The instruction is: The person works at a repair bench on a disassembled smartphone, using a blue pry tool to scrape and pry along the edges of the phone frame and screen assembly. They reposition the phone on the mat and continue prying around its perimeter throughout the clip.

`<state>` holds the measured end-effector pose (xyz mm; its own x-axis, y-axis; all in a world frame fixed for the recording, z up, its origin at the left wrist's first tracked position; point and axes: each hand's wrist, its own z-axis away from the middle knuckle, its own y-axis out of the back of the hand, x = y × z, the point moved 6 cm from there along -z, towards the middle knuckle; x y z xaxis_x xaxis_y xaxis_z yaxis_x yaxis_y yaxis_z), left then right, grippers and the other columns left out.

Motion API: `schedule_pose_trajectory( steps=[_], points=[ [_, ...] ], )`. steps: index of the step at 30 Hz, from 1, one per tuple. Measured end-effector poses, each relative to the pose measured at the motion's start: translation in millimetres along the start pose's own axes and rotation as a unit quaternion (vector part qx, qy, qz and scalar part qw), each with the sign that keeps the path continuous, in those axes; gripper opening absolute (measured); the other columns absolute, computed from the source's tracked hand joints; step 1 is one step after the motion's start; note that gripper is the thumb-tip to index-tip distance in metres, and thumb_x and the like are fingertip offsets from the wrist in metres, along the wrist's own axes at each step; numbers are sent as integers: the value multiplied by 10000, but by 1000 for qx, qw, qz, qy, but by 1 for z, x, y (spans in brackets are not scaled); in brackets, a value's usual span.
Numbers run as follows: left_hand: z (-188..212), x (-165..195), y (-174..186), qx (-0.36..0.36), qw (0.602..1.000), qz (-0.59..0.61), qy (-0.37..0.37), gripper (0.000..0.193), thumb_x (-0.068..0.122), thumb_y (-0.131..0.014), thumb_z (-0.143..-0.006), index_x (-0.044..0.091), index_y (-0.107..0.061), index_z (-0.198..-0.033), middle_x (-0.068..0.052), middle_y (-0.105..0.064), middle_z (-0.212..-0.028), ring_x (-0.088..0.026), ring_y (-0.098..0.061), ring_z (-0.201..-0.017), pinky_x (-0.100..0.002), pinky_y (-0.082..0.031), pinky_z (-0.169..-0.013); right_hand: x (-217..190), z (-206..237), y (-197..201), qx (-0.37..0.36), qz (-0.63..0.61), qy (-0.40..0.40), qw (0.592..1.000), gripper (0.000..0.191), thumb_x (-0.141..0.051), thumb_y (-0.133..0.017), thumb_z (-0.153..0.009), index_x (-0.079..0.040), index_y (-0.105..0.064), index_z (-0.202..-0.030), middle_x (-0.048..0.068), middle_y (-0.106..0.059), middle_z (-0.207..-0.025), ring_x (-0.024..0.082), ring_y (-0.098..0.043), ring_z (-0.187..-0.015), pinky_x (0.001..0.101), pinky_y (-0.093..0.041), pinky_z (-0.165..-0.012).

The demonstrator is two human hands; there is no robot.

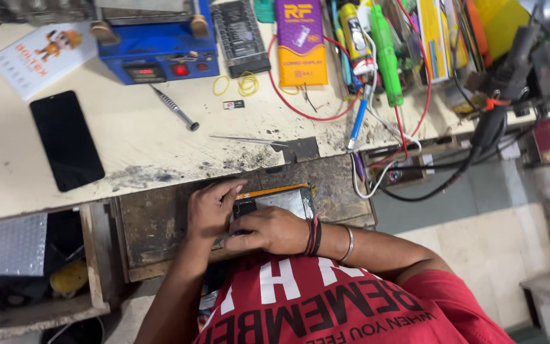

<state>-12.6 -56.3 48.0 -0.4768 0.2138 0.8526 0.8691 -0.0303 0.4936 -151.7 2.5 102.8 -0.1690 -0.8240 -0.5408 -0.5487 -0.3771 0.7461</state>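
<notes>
Nearest the camera, the right hand (274, 229), with thread bands and a metal bangle at the wrist, curls down onto the near end of an opened phone (281, 202); whether its fingers pinch anything I cannot tell. The left hand (210, 209) lies flat with fingers spread beside the phone's left edge, pressing on it. The phone is a thin rectangle with a dull grey metallic inside and an orange strip along its far edge, lying on a dark, worn wooden board (160, 223) set lower than the main surface (135, 137). That surface is pale, scratched and smeared with black grime. On it lie slim steel tweezers (240, 138), a screwdriver (174, 108) with a knurled metal handle, a glossy black screen panel (66, 140) and thin yellow rubber bands (237, 83). Farther back stand a boxy blue machine (157, 48) and a purple-and-orange box (300, 41)
</notes>
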Motion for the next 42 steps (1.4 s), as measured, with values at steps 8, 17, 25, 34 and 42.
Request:
schedule_pose_trajectory(
  steps=[8, 17, 25, 34, 42],
  points=[
    [-5, -1, 1, 37, 999, -2, -2, 173, 244, -731, -947, 192, -802, -1096, -84, -799, -936, -190, -785, -733, -314, -593, -597, 9, -9, 13, -7, -10, -11, 1000, 479, -69, -618, -935, -299, -653, -1354, 52, -727, -1112, 278, -729, -906, 397, -596, -753],
    [-4, -14, -5, 34, 999, -3, 3, 172, 252, -748, -948, 182, -809, -1093, -57, -807, -886, -131, -766, -672, -280, -570, -525, 19, -7, 13, 7, -12, -41, 999, 444, -90, -643, -947, -293, -643, -1342, 63, -735, -1082, 279, -735, -866, 397, -599, -724],
    [-6, -6, 2, 25, 998, -25, 45, 198, 224, -749, -920, 197, -820, -1104, -62, -785, -752, -135, -712, -564, -309, -544, -492, 19, -6, 17, -8, -21, -40, 999, 462, -42, -654, -911, -295, -667, -1297, 60, -735, -1046, 277, -724, -821, 389, -574, -658],
    [19, 15, 24, 65, 998, 2, 16, 264, 42, -739, -882, 160, -794, -1113, -93, -813, -983, -164, -799, -840, -300, -622, -699, 16, -11, 19, -6, -3, -37, 999, 474, -50, -649, -929, -307, -650, -1328, 61, -726, -1061, 281, -716, -837, 392, -573, -664],
    [40, -10, 23, 66, 995, 13, 75, 312, -5, -735, -817, 127, -809, -1090, -77, -822, -994, -164, -806, -833, -304, -652, -705, 17, -13, 19, 13, 5, -46, 999, 491, -53, -652, -898, -293, -655, -1327, 55, -742, -1128, 268, -730, -867, 377, -593, -692]
  ],
)
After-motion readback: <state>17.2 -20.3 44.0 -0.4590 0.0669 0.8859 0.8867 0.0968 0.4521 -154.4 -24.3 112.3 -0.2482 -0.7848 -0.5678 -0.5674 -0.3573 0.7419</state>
